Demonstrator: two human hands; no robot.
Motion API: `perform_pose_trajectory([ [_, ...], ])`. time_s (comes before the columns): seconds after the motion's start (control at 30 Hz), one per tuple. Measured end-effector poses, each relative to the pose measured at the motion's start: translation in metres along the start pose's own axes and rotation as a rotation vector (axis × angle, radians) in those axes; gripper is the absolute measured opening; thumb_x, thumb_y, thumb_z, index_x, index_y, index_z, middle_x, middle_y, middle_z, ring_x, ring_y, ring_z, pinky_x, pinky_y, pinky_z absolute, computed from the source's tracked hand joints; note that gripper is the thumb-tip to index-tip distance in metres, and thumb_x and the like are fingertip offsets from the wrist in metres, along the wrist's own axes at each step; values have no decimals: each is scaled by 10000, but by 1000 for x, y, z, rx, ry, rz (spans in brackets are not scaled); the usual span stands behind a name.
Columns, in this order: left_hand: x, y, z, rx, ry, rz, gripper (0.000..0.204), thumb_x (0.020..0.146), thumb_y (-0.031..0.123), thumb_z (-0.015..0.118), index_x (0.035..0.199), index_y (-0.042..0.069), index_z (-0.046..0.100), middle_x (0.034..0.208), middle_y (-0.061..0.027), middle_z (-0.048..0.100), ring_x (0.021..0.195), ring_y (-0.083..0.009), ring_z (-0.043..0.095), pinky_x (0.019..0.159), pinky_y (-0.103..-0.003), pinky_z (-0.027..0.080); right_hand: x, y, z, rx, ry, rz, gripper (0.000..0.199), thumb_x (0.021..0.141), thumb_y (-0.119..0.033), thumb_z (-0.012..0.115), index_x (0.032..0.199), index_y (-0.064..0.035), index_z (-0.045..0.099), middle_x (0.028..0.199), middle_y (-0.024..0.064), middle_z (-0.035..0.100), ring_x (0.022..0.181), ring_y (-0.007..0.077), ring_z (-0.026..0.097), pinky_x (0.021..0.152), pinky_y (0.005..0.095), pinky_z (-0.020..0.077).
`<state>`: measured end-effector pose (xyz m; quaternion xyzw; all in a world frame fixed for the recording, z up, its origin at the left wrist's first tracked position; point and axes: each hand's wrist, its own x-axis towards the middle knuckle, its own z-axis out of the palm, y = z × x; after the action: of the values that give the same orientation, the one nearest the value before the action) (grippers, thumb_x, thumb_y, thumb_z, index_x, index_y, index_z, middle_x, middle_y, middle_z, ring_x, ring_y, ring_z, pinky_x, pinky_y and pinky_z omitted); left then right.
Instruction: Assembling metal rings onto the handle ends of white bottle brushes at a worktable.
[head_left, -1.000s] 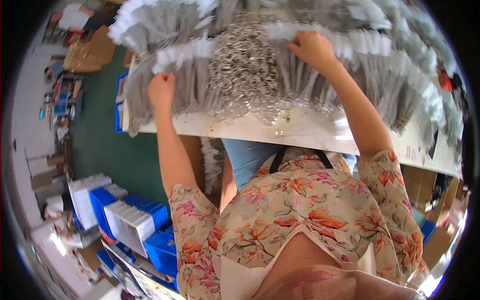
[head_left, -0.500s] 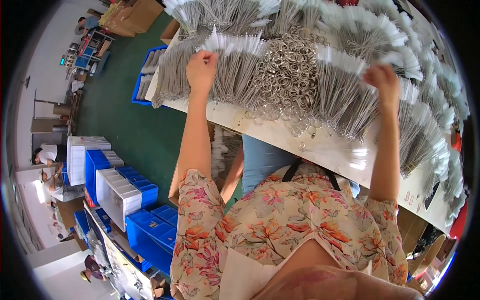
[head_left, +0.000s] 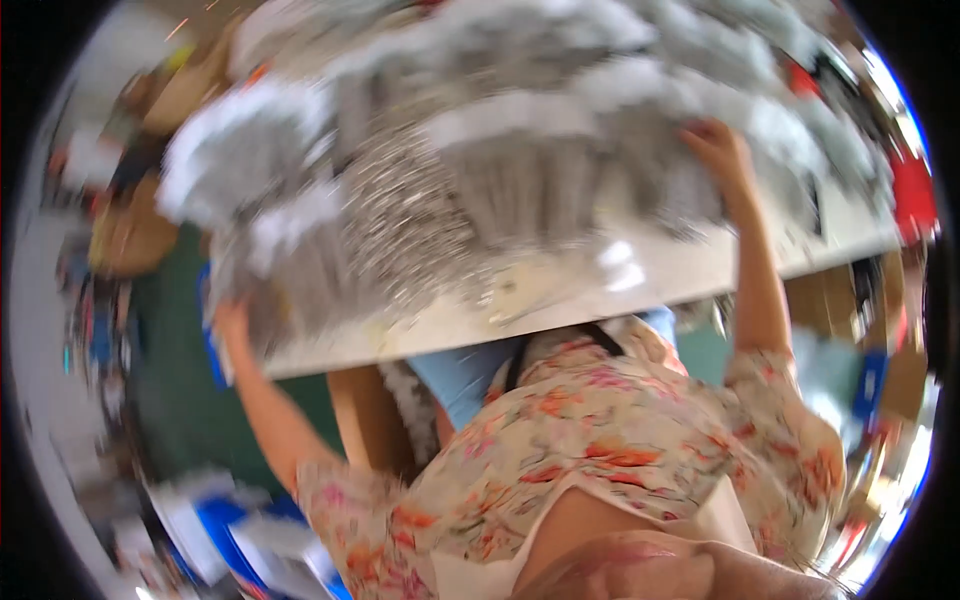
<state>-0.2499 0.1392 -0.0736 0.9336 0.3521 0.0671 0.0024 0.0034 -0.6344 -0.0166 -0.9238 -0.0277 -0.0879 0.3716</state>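
Note:
Motion blurs much of the head view. My left hand (head_left: 232,318) is at the near left end of the table, against a bundle of thin wire-stemmed brushes (head_left: 320,265); its fingers are smeared. To the right, my right hand (head_left: 718,155) reaches over another brush bundle (head_left: 660,165), fingers stretched out leftward and somewhat apart, with nothing visible in them. Whether it touches the stems I cannot tell. Between the hands lie a heap of metal rings (head_left: 410,205) and a row of white-tipped wire brushes (head_left: 525,180).
The white table (head_left: 560,280) slopes across the view, with more brush bundles (head_left: 560,30) piled at the back. Below its front edge stands an open cardboard box (head_left: 370,415). Blue and white bins (head_left: 240,540) are at the lower left, cardboard boxes (head_left: 815,300) at the right.
The view has swung, so the table and ring heap appear farther left. My left hand has moved left and nearer to the table's front edge; my right hand's fingers have spread.

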Motion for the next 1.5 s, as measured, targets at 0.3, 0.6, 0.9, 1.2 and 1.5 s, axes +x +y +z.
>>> perform_pose_trajectory([
  [0.3, 12, 4, -34, -83, 346, 93, 248, 758, 224, 585, 902, 29, 638, 843, -143, 640, 758, -291, 601, 703, -377, 451, -16, -19, -48, 130, -4, 146, 242, 684, -257, 743, 744, -33, 676, 689, 22, 616, 638, 80, 527, 602, 242, 432],
  [0.6, -23, 79, -94, -784, 443, -108, 288, 882, 232, 497, 1090, 64, 604, 801, -23, 579, 614, -130, 490, 545, -275, 406, 10, 20, -155, 645, 483, 155, 204, 859, -210, 492, 877, -26, 578, 640, -27, 410, 540, 77, 397, 469, 238, 371],
  [0.9, -123, 196, -117, -1001, 200, -23, 285, 902, 268, 481, 1069, 71, 602, 689, 47, 425, 494, -23, 273, 421, -181, 191, 41, 148, -140, -212, 261, 248, 264, 668, -319, 705, 857, -134, 704, 781, 59, 662, 720, 171, 609, 665, 306, 471],
  [1.2, -167, 291, -113, -1771, -292, 189, 245, 918, 205, 493, 972, -24, 564, 686, 10, 428, 519, -43, 323, 420, -184, 230, 32, 69, -180, -355, 810, 70, 200, 822, -311, 556, 900, -164, 666, 744, 88, 643, 615, 224, 599, 615, 334, 467],
  [1.5, -243, 453, -138, -1531, -475, 688, 178, 898, 76, 488, 1023, -9, 581, 744, -32, 549, 554, -51, 475, 470, -197, 386, -70, -125, -22, 1126, -229, -326, 224, 947, -201, 424, 989, -12, 536, 983, 55, 529, 945, 144, 519, 821, 314, 490],
])
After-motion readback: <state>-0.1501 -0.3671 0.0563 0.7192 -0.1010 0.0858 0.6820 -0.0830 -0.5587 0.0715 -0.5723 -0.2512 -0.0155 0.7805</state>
